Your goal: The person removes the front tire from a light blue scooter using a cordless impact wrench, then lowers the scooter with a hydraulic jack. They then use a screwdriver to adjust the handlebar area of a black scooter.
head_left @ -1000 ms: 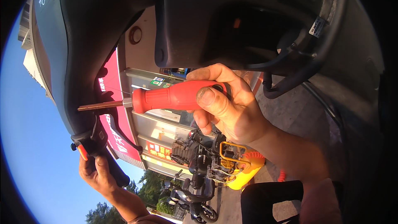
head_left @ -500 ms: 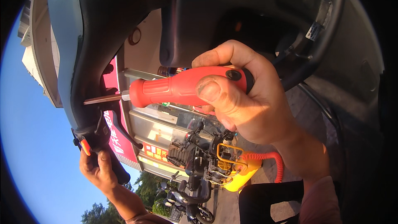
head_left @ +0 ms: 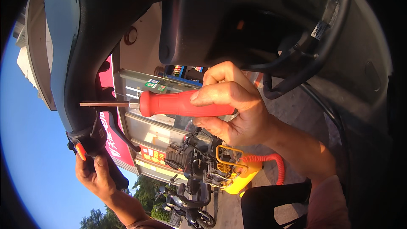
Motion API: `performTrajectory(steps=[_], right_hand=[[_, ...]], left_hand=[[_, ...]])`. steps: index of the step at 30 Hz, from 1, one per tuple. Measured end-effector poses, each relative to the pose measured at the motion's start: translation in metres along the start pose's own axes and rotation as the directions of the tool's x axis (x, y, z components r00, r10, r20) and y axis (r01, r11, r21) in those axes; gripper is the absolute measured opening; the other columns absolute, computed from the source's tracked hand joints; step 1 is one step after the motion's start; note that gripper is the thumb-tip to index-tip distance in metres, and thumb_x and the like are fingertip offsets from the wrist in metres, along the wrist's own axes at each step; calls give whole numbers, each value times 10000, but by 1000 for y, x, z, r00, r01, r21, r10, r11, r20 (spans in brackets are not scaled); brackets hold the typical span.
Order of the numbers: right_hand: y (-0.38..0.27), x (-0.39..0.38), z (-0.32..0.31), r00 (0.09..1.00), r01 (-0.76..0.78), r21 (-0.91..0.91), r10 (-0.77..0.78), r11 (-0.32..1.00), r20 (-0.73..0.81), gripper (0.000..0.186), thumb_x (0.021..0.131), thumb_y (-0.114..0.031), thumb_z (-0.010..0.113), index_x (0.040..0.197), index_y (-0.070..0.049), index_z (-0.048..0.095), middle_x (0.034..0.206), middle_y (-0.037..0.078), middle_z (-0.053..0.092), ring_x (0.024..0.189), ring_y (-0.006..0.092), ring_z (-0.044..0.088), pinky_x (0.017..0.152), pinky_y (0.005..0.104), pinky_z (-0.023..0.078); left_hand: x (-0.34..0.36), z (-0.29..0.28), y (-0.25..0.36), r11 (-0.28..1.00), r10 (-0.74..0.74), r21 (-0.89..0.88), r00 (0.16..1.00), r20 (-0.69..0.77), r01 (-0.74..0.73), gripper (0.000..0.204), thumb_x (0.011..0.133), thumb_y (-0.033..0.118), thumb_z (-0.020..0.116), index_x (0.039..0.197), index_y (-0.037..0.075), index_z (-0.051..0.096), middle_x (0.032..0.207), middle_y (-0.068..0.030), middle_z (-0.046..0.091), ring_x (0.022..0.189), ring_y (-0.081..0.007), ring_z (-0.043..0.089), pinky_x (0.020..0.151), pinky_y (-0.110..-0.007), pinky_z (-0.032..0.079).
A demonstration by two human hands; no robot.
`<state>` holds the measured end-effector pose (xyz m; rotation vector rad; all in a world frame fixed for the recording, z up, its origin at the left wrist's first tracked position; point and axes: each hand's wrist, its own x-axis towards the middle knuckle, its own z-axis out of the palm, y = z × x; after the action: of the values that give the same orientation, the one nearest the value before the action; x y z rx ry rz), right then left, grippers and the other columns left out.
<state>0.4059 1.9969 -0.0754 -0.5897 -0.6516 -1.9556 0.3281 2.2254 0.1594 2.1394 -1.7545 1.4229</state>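
My right hand (head_left: pixel 237 110) holds a red-handled screwdriver (head_left: pixel 182 104) between thumb and fingers. Its metal shaft (head_left: pixel 104 104) points left, and the tip meets the dark underside of the scooter's handlebar cover (head_left: pixel 68 68). Whether the tip sits in a screw is too small to tell. At the lower left, my left hand (head_left: pixel 95 176) is closed round the black handlebar grip (head_left: pixel 118 177), close to an orange switch (head_left: pixel 80 150). A black brake lever (head_left: pixel 121 133) sticks out beside the grip.
The scooter's dark front panel (head_left: pixel 203 21) and a black tubular bar (head_left: pixel 313 68) fill the upper right. Beyond stand a yellow air compressor (head_left: pixel 243 180) with a coiled red hose (head_left: pixel 277 165), parked scooters (head_left: pixel 190 203) and a glass shopfront (head_left: pixel 146 125).
My right hand has shifted its hold back along the screwdriver handle, fingers now straighter and looser. The screwdriver lies more level. My left hand stays on the grip; the whole view has shifted slightly.
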Motion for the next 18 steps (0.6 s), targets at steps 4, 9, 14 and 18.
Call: performTrajectory(steps=[4,9,14,18], right_hand=[[-9,16,-17,993,19,-75,-10,997,122,378,667,57,751,995,-76,616,1000,136,526,725,136,556,602,234,459],[-14,38,-36,975,120,-93,-100,988,200,352,709,56,718,1031,-34,609,1010,155,579,788,118,582,630,230,484],[-27,37,-29,789,-614,411,529,674,312,247,887,-138,589,1071,27,593,855,97,609,588,57,493,499,182,402],[-25,33,-22,682,-719,480,647,503,342,298,954,-229,518,1061,36,601,743,62,607,484,33,418,447,170,346]], left_hand=[[-2,-4,0,999,-17,31,1000,3,17,465,880,204,623,1238,-73,518,1096,-104,619,1008,-159,561,922,-292,404],[-1,5,1,1000,-20,10,998,-60,21,458,854,221,651,1184,-78,542,1013,-83,615,913,-145,551,848,-270,410],[1,6,5,1000,0,-31,999,35,1,476,879,197,630,1245,-81,507,1112,-115,607,1003,-166,563,908,-290,410],[0,3,5,999,-19,-44,998,57,22,477,878,190,631,1249,-80,502,1109,-106,605,972,-155,561,878,-274,413]])
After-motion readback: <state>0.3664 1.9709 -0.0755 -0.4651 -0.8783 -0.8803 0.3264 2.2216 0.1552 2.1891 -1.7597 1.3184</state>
